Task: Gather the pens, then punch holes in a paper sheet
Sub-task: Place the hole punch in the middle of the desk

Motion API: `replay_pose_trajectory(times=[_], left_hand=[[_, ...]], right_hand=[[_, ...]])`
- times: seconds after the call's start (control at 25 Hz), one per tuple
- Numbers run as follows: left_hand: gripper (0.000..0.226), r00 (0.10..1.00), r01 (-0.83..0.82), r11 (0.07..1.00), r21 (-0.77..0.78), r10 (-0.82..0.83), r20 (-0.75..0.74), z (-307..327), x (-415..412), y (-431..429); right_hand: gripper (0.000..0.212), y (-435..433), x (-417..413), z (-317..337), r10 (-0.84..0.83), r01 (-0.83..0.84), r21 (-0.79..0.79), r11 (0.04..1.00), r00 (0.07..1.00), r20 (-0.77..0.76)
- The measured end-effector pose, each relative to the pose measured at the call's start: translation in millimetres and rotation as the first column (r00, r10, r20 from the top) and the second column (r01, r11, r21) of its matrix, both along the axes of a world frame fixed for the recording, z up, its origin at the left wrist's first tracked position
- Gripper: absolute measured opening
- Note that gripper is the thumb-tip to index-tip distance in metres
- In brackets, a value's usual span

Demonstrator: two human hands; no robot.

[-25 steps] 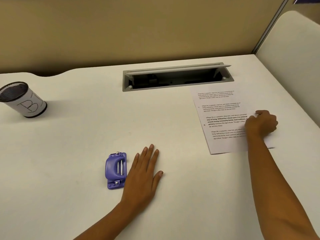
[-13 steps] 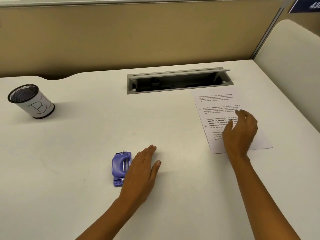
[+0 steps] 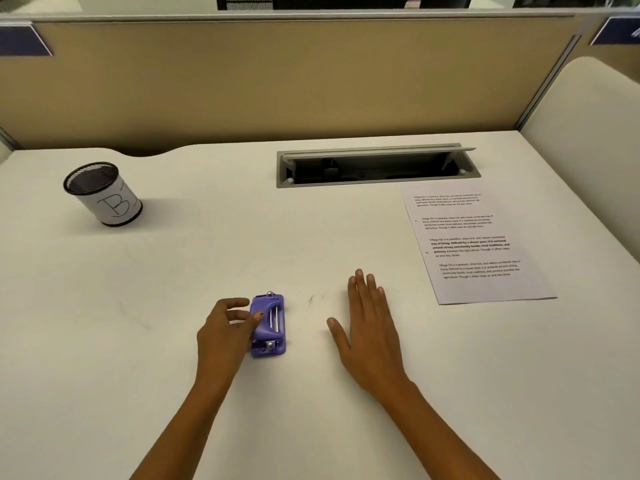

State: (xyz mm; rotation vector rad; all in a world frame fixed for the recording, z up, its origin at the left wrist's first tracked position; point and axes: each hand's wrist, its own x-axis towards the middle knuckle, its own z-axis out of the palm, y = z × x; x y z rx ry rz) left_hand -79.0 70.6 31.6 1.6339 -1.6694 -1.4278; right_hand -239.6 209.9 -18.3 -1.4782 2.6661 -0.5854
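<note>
A purple hole punch (image 3: 270,325) lies flat on the white desk (image 3: 173,341) in front of me. My left hand (image 3: 225,336) is at its left side, fingers curled against that edge and the thumb tip pressed on its top. My right hand (image 3: 369,327) lies flat on the desk to the right of the punch, fingers together, holding nothing. A printed paper sheet (image 3: 474,244) lies flat at the right, apart from both hands. A black mesh pen cup (image 3: 104,195) marked "B" stands at the far left. I see no pens.
An open grey cable tray (image 3: 377,166) is sunk into the desk behind the paper. A tan partition wall (image 3: 277,81) closes the back. A cream panel (image 3: 588,140) borders the desk's right edge.
My right hand has left the paper and come back to rest flat near the punch. My left hand has crossed from the punch's right side to its left and curled onto it.
</note>
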Motion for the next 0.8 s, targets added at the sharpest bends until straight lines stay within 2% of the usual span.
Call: replay_pose_trajectory(times=[0.2,0.44,0.64,0.8], left_hand=[[0.017,1.000,0.012,0.997,0.078,-0.012,-0.002,-1.2,2.1,-0.6],[0.015,0.994,0.058,0.990,0.128,-0.045,-0.100,1.9,4.3,-6.0],[0.015,0.986,0.015,0.993,0.120,0.005,-0.167,8.0,30.0,-15.8],[0.016,0.985,-0.040,0.989,0.140,0.063,-0.162,9.0,53.1,-24.9]], right_hand=[[0.076,0.2,6.4,-16.0,-0.003,0.005,0.092,0.996,1.000,-0.017],[0.078,1.7,5.8,-19.6,-0.017,0.020,0.099,0.995,0.999,-0.036],[0.077,1.1,7.6,-20.6,-0.016,0.020,0.084,0.996,0.999,-0.048],[0.077,0.3,7.5,-21.4,-0.015,0.019,0.081,0.997,0.998,-0.056]])
